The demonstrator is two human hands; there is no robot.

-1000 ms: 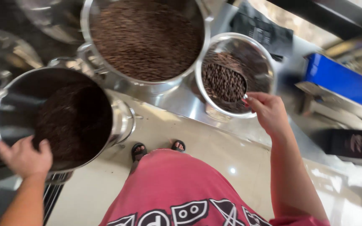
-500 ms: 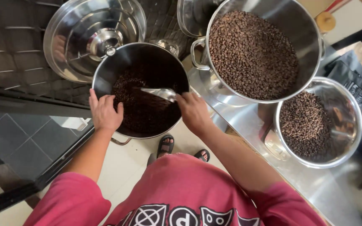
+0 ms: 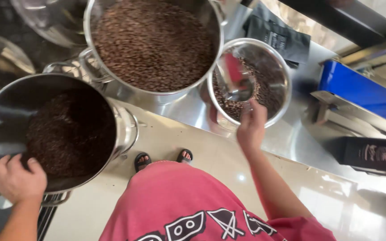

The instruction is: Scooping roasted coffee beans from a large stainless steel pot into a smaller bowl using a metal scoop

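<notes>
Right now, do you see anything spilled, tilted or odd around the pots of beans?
No spill shows. One thing stands out: the dark pot on the left is tilted toward the person, with the left hand gripping its near rim. The right hand holds a metal scoop in the small bowl.

Scoop shifted from dark pot to small bowl; view swung back right.

Right hand [image 3: 251,127], half a second ago over the dark pot [image 3: 54,134] with the metal scoop [image 3: 234,82], now at the near rim of the small steel bowl [image 3: 279,67], scoop dipped among its beans. Left hand [image 3: 14,180] moved from the pot's left edge to its near rim. Round lid gone from sight; blue box [image 3: 362,93] back in view at right.
</notes>
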